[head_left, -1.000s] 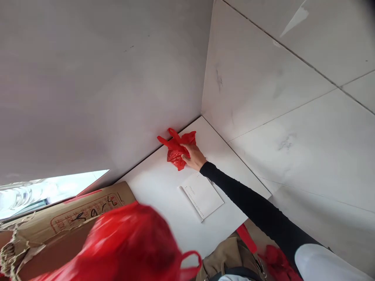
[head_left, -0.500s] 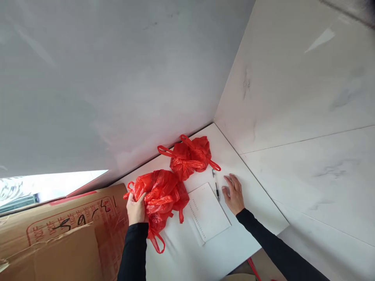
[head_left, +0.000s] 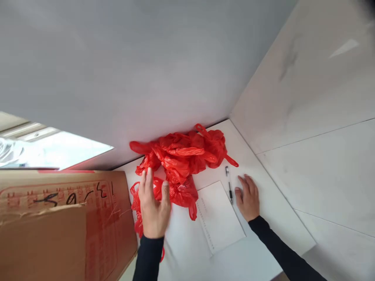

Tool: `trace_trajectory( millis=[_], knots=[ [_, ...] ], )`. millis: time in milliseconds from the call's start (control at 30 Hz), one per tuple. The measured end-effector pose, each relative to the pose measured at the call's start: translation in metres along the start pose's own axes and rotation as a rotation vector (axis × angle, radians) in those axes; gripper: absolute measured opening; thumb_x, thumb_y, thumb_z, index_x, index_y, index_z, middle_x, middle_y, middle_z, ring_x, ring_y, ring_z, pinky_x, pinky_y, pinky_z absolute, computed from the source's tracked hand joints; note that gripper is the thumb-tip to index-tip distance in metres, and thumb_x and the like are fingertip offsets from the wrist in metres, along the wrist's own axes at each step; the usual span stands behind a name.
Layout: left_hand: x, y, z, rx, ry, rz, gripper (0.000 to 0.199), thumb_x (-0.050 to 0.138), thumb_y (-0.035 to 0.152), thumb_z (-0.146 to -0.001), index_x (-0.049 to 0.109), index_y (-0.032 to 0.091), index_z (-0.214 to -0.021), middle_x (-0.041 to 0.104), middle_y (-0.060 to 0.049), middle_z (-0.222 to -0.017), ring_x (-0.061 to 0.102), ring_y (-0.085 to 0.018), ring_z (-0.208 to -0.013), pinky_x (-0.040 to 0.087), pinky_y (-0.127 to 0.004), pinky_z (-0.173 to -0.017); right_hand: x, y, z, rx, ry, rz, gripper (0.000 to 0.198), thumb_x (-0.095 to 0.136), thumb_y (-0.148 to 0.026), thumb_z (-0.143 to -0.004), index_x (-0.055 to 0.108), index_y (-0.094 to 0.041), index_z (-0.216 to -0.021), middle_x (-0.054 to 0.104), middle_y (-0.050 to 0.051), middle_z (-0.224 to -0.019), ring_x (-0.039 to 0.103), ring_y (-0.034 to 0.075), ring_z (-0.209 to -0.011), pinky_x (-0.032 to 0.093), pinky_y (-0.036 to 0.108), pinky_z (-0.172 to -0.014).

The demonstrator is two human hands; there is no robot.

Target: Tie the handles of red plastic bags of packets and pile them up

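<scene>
Several red plastic bags [head_left: 181, 168] lie bunched on the white table, most of them pushed up against the back wall. My left hand [head_left: 154, 208] is raised in front of the bags with its fingers apart and nothing in it. Part of a red bag [head_left: 137, 205] shows to the left of that hand, partly hidden by it. My right hand [head_left: 247, 199] rests on the tabletop, its fingers loosely spread and empty. Just left of it lie a black pen [head_left: 231, 193] and its cap [head_left: 226, 171]. Beside the pen is an open notebook [head_left: 221, 218] with a blank-looking page.
At the left, a large cardboard box [head_left: 108, 222] with red print and black handwriting stands against the table [head_left: 187, 257]. A grey wall [head_left: 175, 70] rises behind, and a white marbled wall [head_left: 328, 171] borders the right side. Daylight enters at the far left.
My left hand has let go of the red bag it held. Bags have shifted toward the back wall, against the others there. The view has turned left; my right hand stays beside the pen.
</scene>
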State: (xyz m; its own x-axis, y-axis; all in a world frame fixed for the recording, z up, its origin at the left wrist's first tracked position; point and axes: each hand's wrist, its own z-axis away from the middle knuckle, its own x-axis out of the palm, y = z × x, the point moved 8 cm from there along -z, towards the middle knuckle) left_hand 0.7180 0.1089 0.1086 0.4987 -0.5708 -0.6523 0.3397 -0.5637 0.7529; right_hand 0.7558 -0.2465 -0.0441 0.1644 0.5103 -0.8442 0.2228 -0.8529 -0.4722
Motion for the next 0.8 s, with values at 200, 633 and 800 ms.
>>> trace_trajectory(
  millis=[200,633,800],
  knots=[
    [0.005,-0.046,0.12,0.173,0.04,-0.01,0.046,0.056,0.021,-0.095,0.056,0.033,-0.139,0.061,-0.007,-0.137,0.055,-0.026,-0.131,0.048,-0.046,-0.108,-0.007,0.015,0.01,-0.076,0.01,-0.001,0.051,0.044,-0.044,-0.098,0.051,-0.021,-0.143,0.042,0.014,-0.153,0.038,0.035,-0.142,0.033,0.058,-0.116],
    [-0.001,-0.102,0.221,0.179,0.446,-0.217,0.045,0.057,0.03,-0.087,0.064,0.014,-0.129,0.063,-0.022,-0.131,0.055,-0.039,-0.126,0.041,-0.059,-0.105,-0.029,0.02,0.067,-0.194,0.139,-0.489,0.046,0.048,-0.052,-0.095,0.062,-0.018,-0.122,0.065,0.014,-0.123,0.057,0.03,-0.117,0.041,0.054,-0.107],
    [-0.098,-0.003,0.281,0.515,0.573,-0.199,0.025,0.057,0.025,-0.091,0.074,0.023,-0.108,0.075,-0.008,-0.109,0.066,-0.023,-0.107,0.048,-0.039,-0.101,-0.037,0.035,0.133,-0.087,0.046,-0.651,0.044,0.051,-0.054,-0.093,0.061,-0.024,-0.124,0.061,0.011,-0.13,0.05,0.032,-0.127,0.041,0.052,-0.105]
  ],
)
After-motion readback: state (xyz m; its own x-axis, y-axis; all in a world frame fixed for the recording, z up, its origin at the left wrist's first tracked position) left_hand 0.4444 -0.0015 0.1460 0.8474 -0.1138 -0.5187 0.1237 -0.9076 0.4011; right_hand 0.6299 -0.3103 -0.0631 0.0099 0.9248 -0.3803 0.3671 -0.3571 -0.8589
